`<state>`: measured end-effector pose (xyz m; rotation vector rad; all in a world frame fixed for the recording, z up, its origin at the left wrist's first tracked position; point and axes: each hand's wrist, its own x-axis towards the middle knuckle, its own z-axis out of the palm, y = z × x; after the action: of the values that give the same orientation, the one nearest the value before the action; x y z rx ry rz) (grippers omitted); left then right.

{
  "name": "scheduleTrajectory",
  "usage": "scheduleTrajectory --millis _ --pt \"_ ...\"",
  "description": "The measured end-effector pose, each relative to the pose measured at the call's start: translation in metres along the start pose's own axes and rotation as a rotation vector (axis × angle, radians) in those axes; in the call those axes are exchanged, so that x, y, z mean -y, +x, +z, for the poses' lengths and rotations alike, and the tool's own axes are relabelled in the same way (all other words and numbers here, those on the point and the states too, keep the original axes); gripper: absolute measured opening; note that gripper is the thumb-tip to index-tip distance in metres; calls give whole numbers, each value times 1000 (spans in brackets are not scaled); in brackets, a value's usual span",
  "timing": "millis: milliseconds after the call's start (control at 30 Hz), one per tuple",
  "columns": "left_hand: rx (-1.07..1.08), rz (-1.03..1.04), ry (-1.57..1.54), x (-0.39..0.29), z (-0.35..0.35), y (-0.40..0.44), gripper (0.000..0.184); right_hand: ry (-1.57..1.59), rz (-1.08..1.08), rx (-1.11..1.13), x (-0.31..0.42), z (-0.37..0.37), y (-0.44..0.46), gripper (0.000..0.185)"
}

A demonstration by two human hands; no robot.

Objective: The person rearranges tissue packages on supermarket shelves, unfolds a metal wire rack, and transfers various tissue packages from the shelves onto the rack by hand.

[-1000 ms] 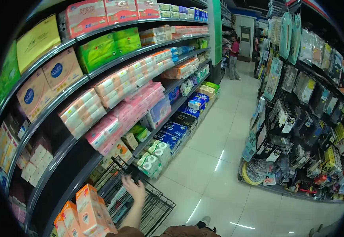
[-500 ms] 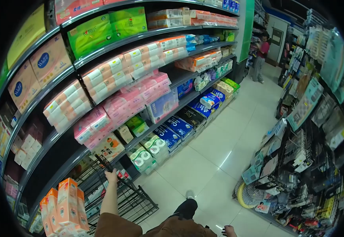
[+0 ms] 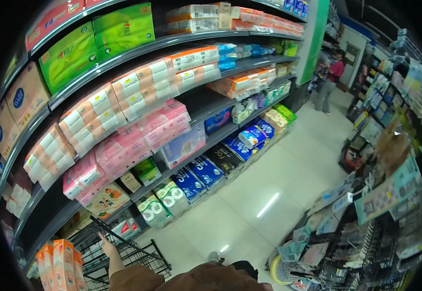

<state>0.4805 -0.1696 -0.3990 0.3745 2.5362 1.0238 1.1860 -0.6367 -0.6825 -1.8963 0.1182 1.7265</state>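
My left hand [image 3: 106, 246] is at the upper edge of a black wire cart [image 3: 149, 255], its fingers closed on the rim. Brown sleeve cloth covers that forearm. Just left of the cart stand tall orange-and-white packs [image 3: 63, 264]. Red-and-white packages [image 3: 125, 227] show at the cart's far side, beneath the shelf. Of my right hand [image 3: 265, 286], only a sliver of skin shows at the bottom edge, so its fingers are hidden.
Shelves of tissue packs [image 3: 138, 140] run along the left. Toilet roll packs [image 3: 171, 195] sit on the lowest level. Hanging goods [image 3: 390, 191] and a yellow-rimmed hat [image 3: 280, 271] line the right. A person [image 3: 331, 80] stands far down the tiled aisle [image 3: 250, 203].
The view has moved forward and turned, so shelves and cart appear farther left and lower. My left hand stays on the cart. My right hand has almost left the view.
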Motion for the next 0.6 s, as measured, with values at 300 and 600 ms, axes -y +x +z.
scheduleTrajectory --millis 300,600 --pt "-195 -56 38 18 3 -117 86 -568 -319 -65 257 -38 55 32" --pt "58 -205 -406 81 -16 -205 69 -404 -298 4 448 -48 63 38"
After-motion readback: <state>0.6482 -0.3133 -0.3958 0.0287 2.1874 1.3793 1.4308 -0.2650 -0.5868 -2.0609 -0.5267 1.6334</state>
